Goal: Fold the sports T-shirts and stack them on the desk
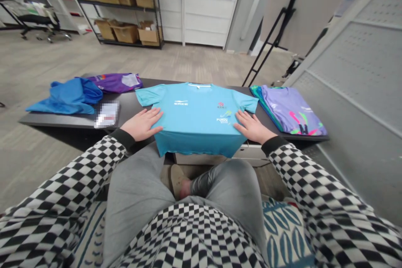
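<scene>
A light blue T-shirt (pixel 197 113) lies spread front side up across the dark table, its collar at the far edge and its lower part hanging over the near edge. White lettering and small logos show on its chest. My left hand (pixel 143 124) rests flat with spread fingers on the shirt's left side, just below the sleeve. On the opposite side my right hand (pixel 253 126) lies the same way, fingertips on the fabric near the printed logo. Neither hand grips the cloth.
Crumpled blue cloth (pixel 70 96) and a purple garment (pixel 114 82) lie at the table's left, near a blurred white packet (pixel 107 114). Folded lilac shirts (pixel 292 111) sit at the right. Beyond stand a shelf with cardboard boxes (pixel 125 32) and a black metal stand (pixel 266 46).
</scene>
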{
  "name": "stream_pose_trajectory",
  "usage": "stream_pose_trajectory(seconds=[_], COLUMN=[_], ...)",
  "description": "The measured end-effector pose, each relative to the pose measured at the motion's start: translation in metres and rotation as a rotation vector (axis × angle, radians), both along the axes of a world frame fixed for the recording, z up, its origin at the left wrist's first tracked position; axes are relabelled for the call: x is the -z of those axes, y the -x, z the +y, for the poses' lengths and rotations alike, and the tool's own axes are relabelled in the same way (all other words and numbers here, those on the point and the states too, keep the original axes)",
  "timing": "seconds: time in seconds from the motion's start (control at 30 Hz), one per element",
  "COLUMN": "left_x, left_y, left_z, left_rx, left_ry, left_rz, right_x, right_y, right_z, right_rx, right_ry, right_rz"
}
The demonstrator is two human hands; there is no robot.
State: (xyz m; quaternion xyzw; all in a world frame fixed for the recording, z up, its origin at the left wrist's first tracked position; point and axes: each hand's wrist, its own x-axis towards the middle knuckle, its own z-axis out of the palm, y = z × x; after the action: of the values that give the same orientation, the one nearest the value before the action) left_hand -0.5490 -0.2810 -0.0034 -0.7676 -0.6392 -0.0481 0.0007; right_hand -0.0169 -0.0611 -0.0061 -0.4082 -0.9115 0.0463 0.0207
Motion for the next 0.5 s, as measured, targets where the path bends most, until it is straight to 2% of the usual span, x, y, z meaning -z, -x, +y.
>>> stream_pose_trajectory(seconds=[0.2,0.33,0.4,0.5], left_x=[0.006,0.006,0.007,0.008], left_y=[0.002,0.008,0.013,0.02], left_z=[-0.011,-0.01,-0.008,-0.005], left_rx=[-0.027,-0.027,-0.047,-0.134], left_ry=[-0.02,-0.032,-0.066,-0.128], left_rz=[0.014,-0.072,-0.169,-0.335], right_x=[0.002,-0.009,-0.017,-0.029], right_y=[-0.009,-0.013,-0.017,-0.022], right_z=[-0.01,0.007,0.03,0.077], right_rx=[0.024,0.039,0.151,0.439], right_ry=[0.015,0.065,-0.019,-0.157], right_rz=[-0.018,0.097,0.251,0.36])
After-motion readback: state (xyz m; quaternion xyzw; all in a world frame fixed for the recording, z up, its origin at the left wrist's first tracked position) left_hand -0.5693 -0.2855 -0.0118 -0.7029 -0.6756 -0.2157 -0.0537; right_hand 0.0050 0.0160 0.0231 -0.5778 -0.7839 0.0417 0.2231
